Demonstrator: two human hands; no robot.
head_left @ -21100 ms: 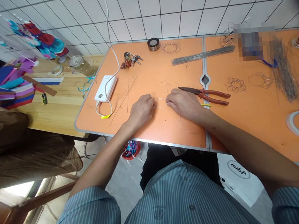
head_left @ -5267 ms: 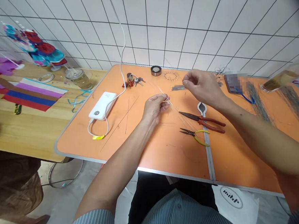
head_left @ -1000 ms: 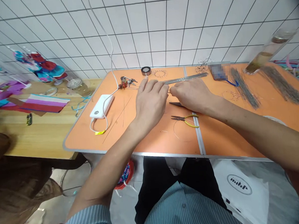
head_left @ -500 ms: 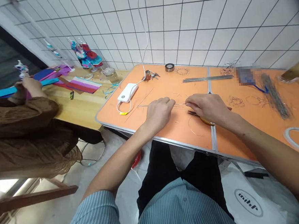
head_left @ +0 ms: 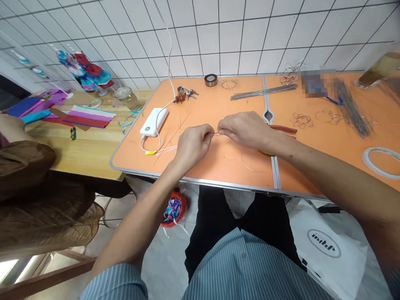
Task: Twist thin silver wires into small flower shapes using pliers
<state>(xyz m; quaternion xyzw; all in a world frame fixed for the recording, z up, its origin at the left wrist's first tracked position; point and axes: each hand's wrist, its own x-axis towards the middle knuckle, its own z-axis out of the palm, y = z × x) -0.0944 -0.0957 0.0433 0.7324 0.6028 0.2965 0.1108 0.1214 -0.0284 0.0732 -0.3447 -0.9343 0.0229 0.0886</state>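
My left hand (head_left: 195, 143) is closed in a pinch above the orange folding table (head_left: 208, 167), and thin wire ends stick out behind it to the left. Almost touching it, my right hand (head_left: 244, 128) pinches too. A short stretch of thin wire (head_left: 216, 133) shows between the two sets of fingertips. Under my right wrist lie pliers, mostly hidden, with a reddish handle (head_left: 283, 129) showing. A loose curved wire (head_left: 247, 165) rests on the tabletop just below my hands.
A white power bank (head_left: 154, 122) with a cable, keys (head_left: 185, 94) and black tape (head_left: 210, 79) lie behind. Straight wires (head_left: 264, 92), a wire bundle (head_left: 353, 112), bent copper-coloured wire shapes (head_left: 301, 120) and a white ring (head_left: 387, 163) lie rightward. A co-worker's sleeve (head_left: 19, 171) is at left.
My hands have come closer together, leaving a shorter stretch of wire between them. The pliers' reddish handle now shows beside my right wrist. The whole view has shifted, with table items sitting further left.
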